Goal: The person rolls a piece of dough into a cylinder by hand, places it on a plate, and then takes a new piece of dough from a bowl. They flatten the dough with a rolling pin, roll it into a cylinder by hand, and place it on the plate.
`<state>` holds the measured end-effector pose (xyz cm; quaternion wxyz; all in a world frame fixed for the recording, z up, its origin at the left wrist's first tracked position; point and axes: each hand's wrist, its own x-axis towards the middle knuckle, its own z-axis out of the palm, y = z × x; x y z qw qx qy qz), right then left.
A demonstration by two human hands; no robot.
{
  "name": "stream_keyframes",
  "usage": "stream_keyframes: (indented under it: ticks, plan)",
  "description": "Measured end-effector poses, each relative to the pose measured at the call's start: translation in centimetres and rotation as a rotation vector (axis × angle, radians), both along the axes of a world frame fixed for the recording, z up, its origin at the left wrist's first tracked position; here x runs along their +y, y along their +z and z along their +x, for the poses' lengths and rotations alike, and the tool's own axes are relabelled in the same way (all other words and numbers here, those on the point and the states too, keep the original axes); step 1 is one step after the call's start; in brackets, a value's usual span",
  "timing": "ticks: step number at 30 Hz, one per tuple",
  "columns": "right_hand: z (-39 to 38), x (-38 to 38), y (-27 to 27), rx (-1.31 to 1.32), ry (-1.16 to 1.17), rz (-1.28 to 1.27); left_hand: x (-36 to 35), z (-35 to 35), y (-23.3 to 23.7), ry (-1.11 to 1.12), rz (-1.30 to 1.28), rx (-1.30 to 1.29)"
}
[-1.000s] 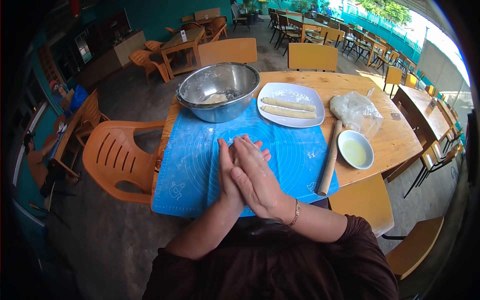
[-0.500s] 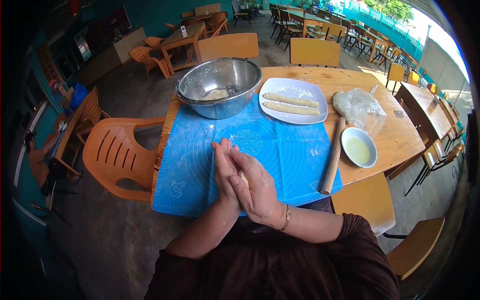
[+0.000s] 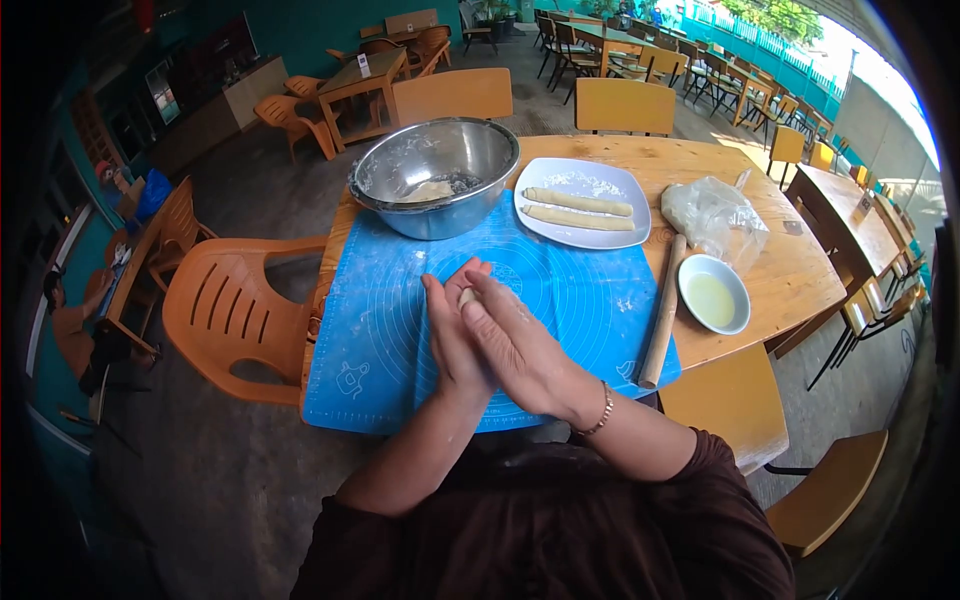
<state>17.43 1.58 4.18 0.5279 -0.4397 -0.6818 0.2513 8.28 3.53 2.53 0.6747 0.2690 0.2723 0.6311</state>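
Observation:
A small piece of pale dough (image 3: 466,297) is pressed between my two palms, and most of it is hidden. My left hand (image 3: 452,335) lies under and to the left of it, fingers pointing away from me. Across it from the right comes my right hand (image 3: 522,352), palm against the left, with its thumb over the dough. Both hands have flour on them and are held above the blue pastry mat (image 3: 385,330), which is marked with white rings.
Behind the hands stands a steel bowl (image 3: 440,215) with dough and flour inside. A white plate (image 3: 637,190) holds two dough rolls (image 3: 578,208). To the right are a wooden rolling pin (image 3: 663,315), a bowl of yellowish liquid (image 3: 714,296) and a plastic bag (image 3: 710,215).
My right hand has slid forward over the left palm, and its wrist has shifted right. The dough stays between the palms, now showing nearer the fingertips.

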Motion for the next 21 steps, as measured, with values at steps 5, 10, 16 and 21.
stream_keyframes:
  ticks: [5,10,16,21]
  plan:
    - [1.7,2.1,0.4,0.078,0.314,-0.256,-0.1,0.6,-0.3,-0.241,0.039,-0.177]
    - [-0.7,-1.1,-0.9,-0.06,0.109,0.209,0.4,0.0,-4.7,0.13,0.333,0.201]
    - [-1.2,-1.7,-0.8,0.029,-0.023,0.297,0.4,-0.4,-3.3,0.306,0.215,0.415]
    - [0.3,1.1,-0.5,0.075,-0.041,-0.058,-2.1,1.2,0.2,0.143,0.402,0.349]
